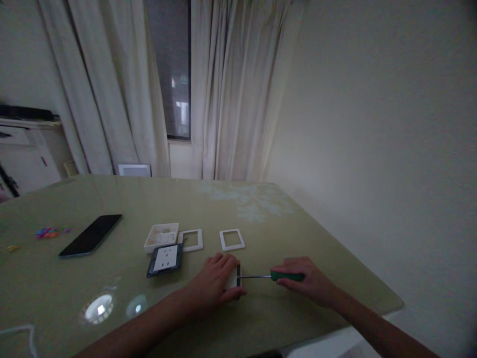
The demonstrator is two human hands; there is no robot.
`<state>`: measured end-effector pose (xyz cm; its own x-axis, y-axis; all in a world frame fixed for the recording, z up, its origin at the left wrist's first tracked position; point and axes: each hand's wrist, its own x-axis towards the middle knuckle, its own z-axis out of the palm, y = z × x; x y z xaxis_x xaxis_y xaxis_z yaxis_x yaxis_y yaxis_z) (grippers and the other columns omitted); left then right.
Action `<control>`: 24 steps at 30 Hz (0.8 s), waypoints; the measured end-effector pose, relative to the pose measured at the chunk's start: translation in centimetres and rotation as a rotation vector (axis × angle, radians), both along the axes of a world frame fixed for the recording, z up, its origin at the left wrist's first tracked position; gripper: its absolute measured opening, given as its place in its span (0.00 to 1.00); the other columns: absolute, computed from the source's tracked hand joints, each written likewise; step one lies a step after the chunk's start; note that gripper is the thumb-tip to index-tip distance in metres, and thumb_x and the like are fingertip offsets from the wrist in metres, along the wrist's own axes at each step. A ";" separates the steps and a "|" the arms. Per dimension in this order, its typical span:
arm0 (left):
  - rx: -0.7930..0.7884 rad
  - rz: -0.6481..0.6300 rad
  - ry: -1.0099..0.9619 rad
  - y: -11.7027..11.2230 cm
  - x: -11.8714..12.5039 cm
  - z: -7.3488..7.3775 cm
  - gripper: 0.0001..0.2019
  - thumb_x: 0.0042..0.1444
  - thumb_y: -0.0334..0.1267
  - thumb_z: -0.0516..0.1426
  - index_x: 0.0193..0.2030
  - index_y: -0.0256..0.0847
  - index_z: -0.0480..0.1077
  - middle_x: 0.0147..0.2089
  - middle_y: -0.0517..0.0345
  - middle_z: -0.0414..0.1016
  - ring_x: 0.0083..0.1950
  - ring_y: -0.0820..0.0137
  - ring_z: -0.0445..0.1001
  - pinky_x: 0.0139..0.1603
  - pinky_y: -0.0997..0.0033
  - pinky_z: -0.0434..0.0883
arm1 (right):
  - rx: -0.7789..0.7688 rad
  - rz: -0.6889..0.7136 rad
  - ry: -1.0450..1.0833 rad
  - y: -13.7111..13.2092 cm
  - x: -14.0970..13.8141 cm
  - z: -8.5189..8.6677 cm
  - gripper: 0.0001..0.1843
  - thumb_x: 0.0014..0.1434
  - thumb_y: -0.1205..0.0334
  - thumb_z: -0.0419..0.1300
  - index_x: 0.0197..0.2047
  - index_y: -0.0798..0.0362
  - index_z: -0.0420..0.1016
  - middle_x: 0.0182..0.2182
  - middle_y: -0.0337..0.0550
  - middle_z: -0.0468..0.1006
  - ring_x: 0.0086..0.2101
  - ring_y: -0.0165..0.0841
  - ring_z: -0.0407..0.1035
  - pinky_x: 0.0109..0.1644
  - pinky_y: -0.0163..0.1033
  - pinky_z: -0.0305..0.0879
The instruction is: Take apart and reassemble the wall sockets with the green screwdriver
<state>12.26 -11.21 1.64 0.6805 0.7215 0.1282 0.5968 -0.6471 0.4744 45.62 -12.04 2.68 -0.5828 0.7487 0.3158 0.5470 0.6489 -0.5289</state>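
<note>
Panel (232, 278), white, dark-edged: near side of the table, in my left hand. Table (194, 204): olive top. Left hand (218, 276): fingers over the panel, thumb at its near side, pinching it between. Right hand (303, 278): fingers curled tight round a green handle. Tablet (91, 236): dark, flat, at left. Box (161, 236): white, open-topped. Socket (165, 259): just before the box. Screwdriver (275, 275): I see its shaft run left to the panel's dark edge; contact I cannot tell. Frames, two: one beside the box (200, 239), one apart, right (242, 239). Bits (47, 232): coloured, left of the tablet.
</note>
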 end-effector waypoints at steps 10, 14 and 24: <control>-0.031 0.013 -0.033 -0.2 -0.1 0.2 0.20 0.70 0.49 0.64 0.61 0.43 0.66 0.63 0.46 0.75 0.64 0.49 0.71 0.67 0.44 0.67 | 0.075 0.009 -0.074 -0.4 0.1 0.2 0.21 0.73 0.45 0.61 0.58 0.47 0.86 0.33 0.44 0.86 0.32 0.32 0.78 0.37 0.35 0.68; -0.064 0.014 -0.051 -0.2 -0.1 0.4 0.22 0.69 0.48 0.65 0.61 0.41 0.65 0.63 0.44 0.74 0.65 0.50 0.71 0.69 0.46 0.67 | 0.139 0.116 -0.277 0.1 -0.6 4.6 0.22 0.76 0.46 0.57 0.59 0.49 0.85 0.35 0.46 0.85 0.32 0.31 0.77 0.36 0.34 0.65; -0.036 0.063 -0.048 0.4 -0.2 -0.6 0.22 0.67 0.48 0.66 0.59 0.42 0.65 0.61 0.45 0.74 0.63 0.49 0.72 0.66 0.47 0.68 | 0.200 0.251 -0.476 1.9 -3.6 9.8 0.18 0.75 0.50 0.59 0.54 0.49 0.86 0.32 0.45 0.83 0.29 0.31 0.73 0.33 0.36 0.59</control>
<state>12.02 -10.86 1.08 0.6270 0.7676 0.1329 0.6119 -0.5908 0.5260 42.06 -10.19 12.51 -0.8476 0.5218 0.0962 0.5112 0.8517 -0.1156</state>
